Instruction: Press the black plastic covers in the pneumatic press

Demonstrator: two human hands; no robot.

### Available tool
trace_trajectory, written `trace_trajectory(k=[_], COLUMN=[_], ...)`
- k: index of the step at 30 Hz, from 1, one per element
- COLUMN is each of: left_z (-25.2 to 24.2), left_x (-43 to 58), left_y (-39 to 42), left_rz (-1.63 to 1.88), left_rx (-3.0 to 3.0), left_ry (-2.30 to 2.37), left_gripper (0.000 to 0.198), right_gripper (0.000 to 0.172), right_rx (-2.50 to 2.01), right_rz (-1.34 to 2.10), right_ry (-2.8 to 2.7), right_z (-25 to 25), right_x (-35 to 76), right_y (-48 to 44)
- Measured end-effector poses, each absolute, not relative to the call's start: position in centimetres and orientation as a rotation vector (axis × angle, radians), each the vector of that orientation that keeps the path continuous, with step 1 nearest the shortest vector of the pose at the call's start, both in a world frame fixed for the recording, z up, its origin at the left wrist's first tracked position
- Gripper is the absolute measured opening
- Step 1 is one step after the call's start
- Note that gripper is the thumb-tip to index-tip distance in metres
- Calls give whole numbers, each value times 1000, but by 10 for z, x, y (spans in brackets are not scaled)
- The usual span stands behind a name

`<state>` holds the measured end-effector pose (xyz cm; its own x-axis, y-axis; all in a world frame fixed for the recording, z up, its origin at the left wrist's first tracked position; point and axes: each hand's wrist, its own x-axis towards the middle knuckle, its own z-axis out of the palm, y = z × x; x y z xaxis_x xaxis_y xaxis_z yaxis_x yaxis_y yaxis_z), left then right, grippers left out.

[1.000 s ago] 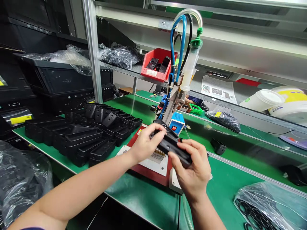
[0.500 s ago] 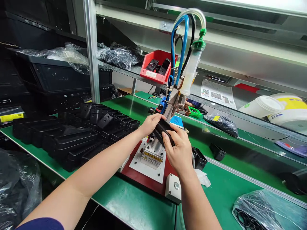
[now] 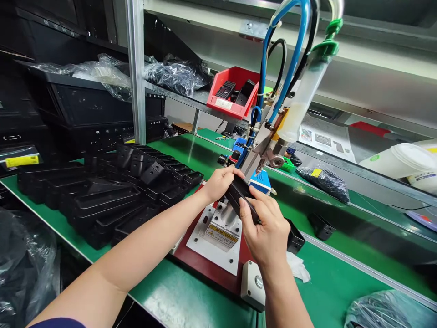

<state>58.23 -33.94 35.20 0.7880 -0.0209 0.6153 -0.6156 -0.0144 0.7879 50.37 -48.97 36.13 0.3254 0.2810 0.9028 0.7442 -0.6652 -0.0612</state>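
Note:
Both hands grip one long black plastic housing (image 3: 238, 195), tilted, in front of a bench-top dispensing machine. My left hand (image 3: 221, 183) is closed on its upper left end. Lower on the right side, my right hand (image 3: 264, 223) pinches it between thumb and fingers. Just above the housing is the dispensing machine's metal nozzle (image 3: 261, 166), fed from a clear syringe barrel (image 3: 303, 98) with a green cap; I cannot tell whether nozzle and housing touch. Below them stands the machine's white base plate (image 3: 213, 255) with a yellow warning label.
Several black housings (image 3: 105, 196) are piled on the green bench at left. A red bin (image 3: 232, 93) with black parts sits on the shelf. A white button box (image 3: 253, 284), a crumpled tissue (image 3: 298, 268) and a plastic bag (image 3: 382, 310) lie to the right.
The view has moved closer to the machine, so the syringe and tubes appear larger and farther right. Both hands still hold the black housing at much the same tilt.

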Motion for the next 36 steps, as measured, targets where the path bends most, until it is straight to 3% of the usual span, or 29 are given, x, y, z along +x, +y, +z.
trace_trajectory(k=[16,22,30,36], left_z=[350,347,347,343], left_x=[584,580,579,578], left_y=[-342,-346,-345,-343], left_rz=[478,544,564,555], left_rx=[1471,1437,1433,1429], left_ry=[-535,-502,-528,-538], left_gripper=[29,35,27,26], right_gripper=[9,27,11,17], right_rx=[-2055,-1991,-1889,-1768], right_rz=[-1357,-1379,-1492,-1443], right_ry=[-842,-776,-837,-859], right_z=[351,334,336,336], right_x=[506,507,514,514], right_y=[-485,-486,-486,-484])
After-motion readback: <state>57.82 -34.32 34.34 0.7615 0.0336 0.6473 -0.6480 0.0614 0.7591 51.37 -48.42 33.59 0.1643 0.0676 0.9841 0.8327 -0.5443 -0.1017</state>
